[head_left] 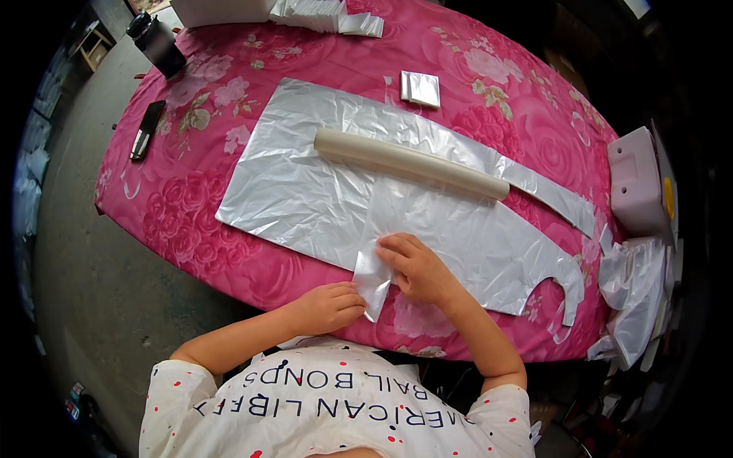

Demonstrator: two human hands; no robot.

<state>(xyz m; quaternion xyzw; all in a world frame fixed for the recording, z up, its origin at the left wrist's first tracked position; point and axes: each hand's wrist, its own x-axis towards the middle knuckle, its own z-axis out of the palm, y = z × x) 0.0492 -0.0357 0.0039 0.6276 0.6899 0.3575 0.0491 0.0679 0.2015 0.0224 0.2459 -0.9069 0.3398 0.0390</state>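
Observation:
A stack of thin, silvery-white plastic aprons [282, 164] lies spread on the table, with a neck cut-out and long straps at its right end. Over the middle of it rests a pale cardboard-coloured tube [412, 166]. Near the table's front edge, one plastic apron [372, 278] is folded into a narrow strip. My left hand [332, 308] has its fingers closed on the strip's lower left edge. Just above and to the right, my right hand [416, 267] pinches the strip's upper part between curled fingers; the fingertips are partly hidden.
A small folded plastic packet [420, 89] lies beyond the aprons. At the far left stand a dark bottle [158, 47] and a phone [148, 130]. Folded packets [321, 14] lie at the back beside a white box [221, 11]. A pinkish container [635, 172] and loose plastic [632, 294] are on the right.

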